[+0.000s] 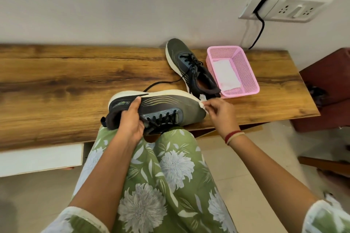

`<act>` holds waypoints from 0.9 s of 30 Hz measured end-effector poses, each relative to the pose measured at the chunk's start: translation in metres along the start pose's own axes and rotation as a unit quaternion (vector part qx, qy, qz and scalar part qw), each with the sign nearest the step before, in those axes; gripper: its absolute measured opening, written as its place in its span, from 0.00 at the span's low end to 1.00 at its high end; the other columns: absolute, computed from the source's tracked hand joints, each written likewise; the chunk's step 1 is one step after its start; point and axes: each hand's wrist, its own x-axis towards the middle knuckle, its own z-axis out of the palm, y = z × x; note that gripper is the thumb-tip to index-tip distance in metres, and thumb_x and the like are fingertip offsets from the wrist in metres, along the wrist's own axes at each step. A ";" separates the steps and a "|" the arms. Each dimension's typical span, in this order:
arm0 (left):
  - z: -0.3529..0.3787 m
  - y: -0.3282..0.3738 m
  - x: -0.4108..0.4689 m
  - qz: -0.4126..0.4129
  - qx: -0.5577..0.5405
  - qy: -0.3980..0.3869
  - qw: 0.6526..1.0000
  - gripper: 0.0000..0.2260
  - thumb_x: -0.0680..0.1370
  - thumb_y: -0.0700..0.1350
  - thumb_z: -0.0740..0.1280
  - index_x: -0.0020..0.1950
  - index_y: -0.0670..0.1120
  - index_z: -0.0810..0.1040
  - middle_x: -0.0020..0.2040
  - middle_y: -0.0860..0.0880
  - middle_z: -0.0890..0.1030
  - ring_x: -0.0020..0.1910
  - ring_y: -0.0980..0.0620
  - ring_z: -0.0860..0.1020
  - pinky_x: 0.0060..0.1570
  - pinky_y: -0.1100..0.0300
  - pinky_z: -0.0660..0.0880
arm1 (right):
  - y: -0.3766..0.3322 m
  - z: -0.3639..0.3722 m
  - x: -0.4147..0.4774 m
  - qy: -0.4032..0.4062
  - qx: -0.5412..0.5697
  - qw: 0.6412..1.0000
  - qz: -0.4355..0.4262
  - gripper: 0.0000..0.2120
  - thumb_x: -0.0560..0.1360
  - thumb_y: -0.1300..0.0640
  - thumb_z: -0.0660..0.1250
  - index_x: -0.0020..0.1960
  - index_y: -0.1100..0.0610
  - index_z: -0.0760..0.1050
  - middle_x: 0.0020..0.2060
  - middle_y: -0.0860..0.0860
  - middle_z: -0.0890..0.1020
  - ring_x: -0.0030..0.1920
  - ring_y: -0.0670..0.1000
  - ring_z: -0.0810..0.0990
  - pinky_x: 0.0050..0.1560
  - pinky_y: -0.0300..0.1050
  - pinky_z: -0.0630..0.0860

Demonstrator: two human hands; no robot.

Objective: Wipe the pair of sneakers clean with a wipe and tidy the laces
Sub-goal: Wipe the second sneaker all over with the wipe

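A dark grey sneaker [161, 107] with a white sole and black laces lies on its side at the table's front edge, above my lap. My left hand [130, 117] grips it at the heel and collar, thumb on the side. My right hand [219, 111] pinches a small white wipe [203, 103] against the sneaker's toe. The second sneaker [189, 66] stands upright farther back on the table, one black lace trailing loose to the left.
A pink mesh basket [246, 70] holding white wipes sits right of the second sneaker. The wooden table [66, 85] stands against a wall with a socket plate [284, 6] and black cable. A maroon seat [329, 89] is at the right.
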 end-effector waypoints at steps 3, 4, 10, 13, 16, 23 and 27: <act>-0.001 -0.001 0.000 0.005 0.006 -0.004 1.000 0.06 0.79 0.44 0.65 0.49 0.42 0.76 0.48 0.44 0.83 0.49 0.47 0.81 0.55 0.49 0.77 | 0.021 -0.007 -0.022 -0.053 -0.035 0.997 0.038 0.07 0.72 0.67 0.67 0.47 0.61 0.82 0.45 0.56 0.83 0.47 0.56 0.80 0.48 0.40 0.72; -0.001 -0.002 -0.001 0.006 0.007 -0.007 1.000 0.06 0.79 0.45 0.65 0.50 0.42 0.76 0.47 0.44 0.83 0.49 0.48 0.81 0.54 0.50 0.77 | 0.019 -0.009 -0.027 -0.028 -0.009 0.999 0.040 0.07 0.72 0.67 0.67 0.47 0.60 0.82 0.44 0.55 0.83 0.46 0.55 0.80 0.48 0.39 0.72; 0.002 -0.002 -0.016 0.001 0.085 -0.067 0.994 0.17 0.75 0.47 0.70 0.58 0.38 0.76 0.50 0.42 0.83 0.45 0.48 0.83 0.39 0.58 0.81 | -0.058 0.006 0.006 0.032 0.055 0.991 -0.114 0.10 0.75 0.65 0.65 0.53 0.58 0.80 0.48 0.51 0.81 0.48 0.47 0.77 0.53 0.32 0.72; 0.001 -0.002 -0.019 0.008 0.120 -0.066 0.991 0.19 0.73 0.41 0.71 0.61 0.37 0.74 0.48 0.43 0.83 0.41 0.49 0.83 0.37 0.58 0.81 | -0.062 0.029 0.015 -0.030 -0.067 0.967 -0.243 0.11 0.71 0.67 0.64 0.50 0.60 0.81 0.44 0.55 0.81 0.44 0.57 0.79 0.46 0.49 0.77; 0.003 -0.002 -0.016 0.011 0.103 -0.041 0.994 0.17 0.74 0.38 0.70 0.62 0.37 0.73 0.47 0.43 0.83 0.40 0.50 0.83 0.35 0.58 0.81 | -0.042 0.032 0.013 -0.057 -0.138 0.951 -0.272 0.13 0.69 0.64 0.59 0.48 0.61 0.81 0.38 0.56 0.80 0.40 0.58 0.79 0.39 0.49 0.78; 0.005 -0.005 -0.010 0.015 0.106 -0.038 0.994 0.07 0.75 0.39 0.69 0.52 0.43 0.75 0.42 0.45 0.83 0.34 0.52 0.83 0.32 0.57 0.81 | -0.008 0.006 -0.031 -0.005 -0.202 0.945 -0.258 0.10 0.68 0.64 0.62 0.43 0.58 0.81 0.36 0.52 0.79 0.37 0.54 0.78 0.32 0.42 0.74; 0.005 -0.005 -0.011 0.010 0.115 -0.038 0.993 0.04 0.76 0.39 0.69 0.49 0.43 0.75 0.37 0.46 0.84 0.32 0.51 0.83 0.31 0.56 0.81 | -0.041 0.014 -0.006 0.050 -0.092 0.965 -0.242 0.13 0.72 0.64 0.57 0.47 0.61 0.81 0.41 0.54 0.80 0.41 0.54 0.77 0.40 0.46 0.75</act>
